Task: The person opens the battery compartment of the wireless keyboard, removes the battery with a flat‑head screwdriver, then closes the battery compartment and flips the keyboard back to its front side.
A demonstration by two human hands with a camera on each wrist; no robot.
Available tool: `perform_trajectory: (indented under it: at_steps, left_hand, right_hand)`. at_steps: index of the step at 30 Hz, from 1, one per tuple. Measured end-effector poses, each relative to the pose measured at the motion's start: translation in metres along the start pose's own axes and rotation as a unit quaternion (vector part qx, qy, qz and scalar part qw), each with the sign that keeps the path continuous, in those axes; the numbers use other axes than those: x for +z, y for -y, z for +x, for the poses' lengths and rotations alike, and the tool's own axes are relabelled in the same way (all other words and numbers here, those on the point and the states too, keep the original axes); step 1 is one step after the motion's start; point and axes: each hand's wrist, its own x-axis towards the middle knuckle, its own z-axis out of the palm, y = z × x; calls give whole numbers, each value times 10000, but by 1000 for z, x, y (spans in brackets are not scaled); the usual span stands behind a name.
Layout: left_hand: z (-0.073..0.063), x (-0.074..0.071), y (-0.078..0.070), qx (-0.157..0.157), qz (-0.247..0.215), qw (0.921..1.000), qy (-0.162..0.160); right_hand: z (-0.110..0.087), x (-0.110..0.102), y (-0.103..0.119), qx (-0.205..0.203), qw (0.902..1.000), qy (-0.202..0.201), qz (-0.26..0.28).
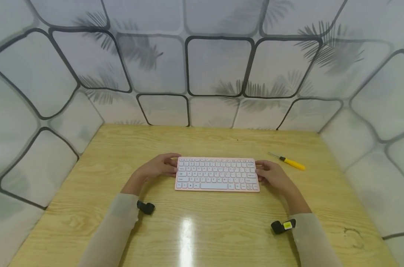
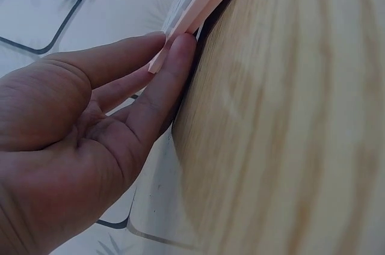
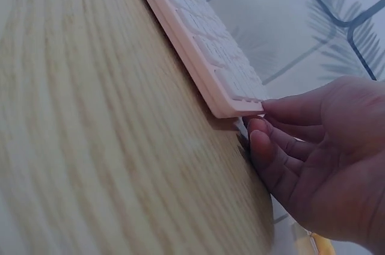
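Rectangular pink-and-white plastic keyboard (image 1: pixel 217 174), likely light, stiff, stretches between your left hand (image 1: pixel 158 165) and right hand (image 1: pixel 272 175), sensibly pinching its ends.

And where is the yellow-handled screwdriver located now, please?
In the head view, the yellow-handled screwdriver lies on the wooden table, to the right of the keyboard, just beyond the right hand.
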Motion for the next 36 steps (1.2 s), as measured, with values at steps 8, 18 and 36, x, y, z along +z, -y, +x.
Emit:
perform_trajectory:
  at_steps: [8,18,36]
  left_hand:
    - [1,3,-1,-11,137,9998,-123]
    - [4,3,1,-56,208,9995,-236]
    - [1,8,-7,213,1052,9916,-727]
  right_hand:
    - [-5,-7,4,-160,9938,-102,1095]
    - [0,-9,-2,-58,9511,428,3058]
    - [-10,-7,23,-613,9164,316,3943]
